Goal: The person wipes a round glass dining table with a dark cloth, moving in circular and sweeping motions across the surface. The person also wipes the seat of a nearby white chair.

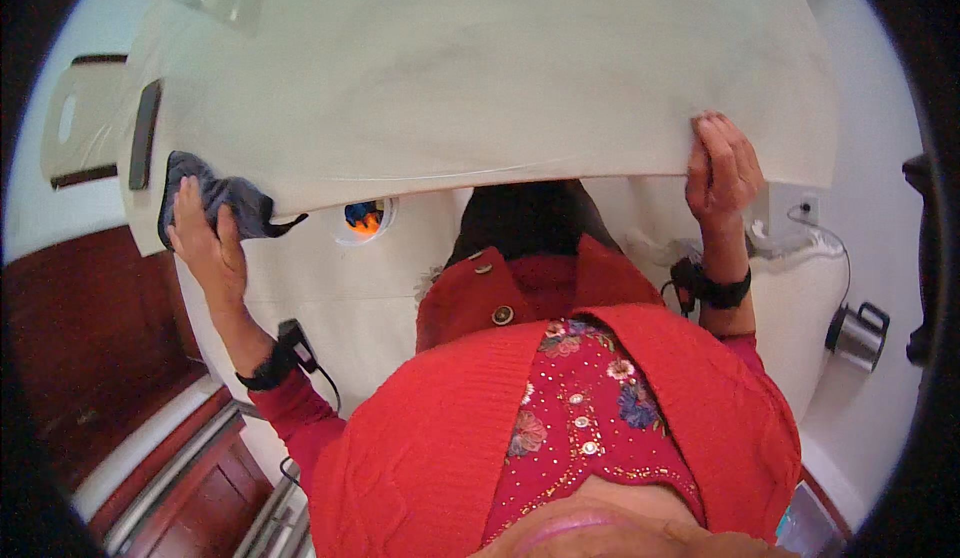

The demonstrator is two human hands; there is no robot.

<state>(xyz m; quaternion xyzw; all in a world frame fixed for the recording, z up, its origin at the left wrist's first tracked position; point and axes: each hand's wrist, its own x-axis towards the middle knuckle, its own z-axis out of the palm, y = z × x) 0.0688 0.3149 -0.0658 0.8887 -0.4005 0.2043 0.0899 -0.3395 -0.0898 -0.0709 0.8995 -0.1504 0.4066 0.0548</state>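
My left hand lies with fingers stretched out on a crumpled dark grey cloth, at the left end of the table's near edge. The cloth has a black border, and one corner hangs over the edge. At the right, my right hand is closed at the near edge of a cream table cover, fingers bent on top. A glossy clear layer seems to lie over the cover. The fingertips partly hide what they pinch.
A dark flat bar-shaped object lies left of the cloth. Below the edge stands a white bucket with orange and blue things inside. A steel kettle stands at the right by a wall socket with a cord. A chair is at the far left.
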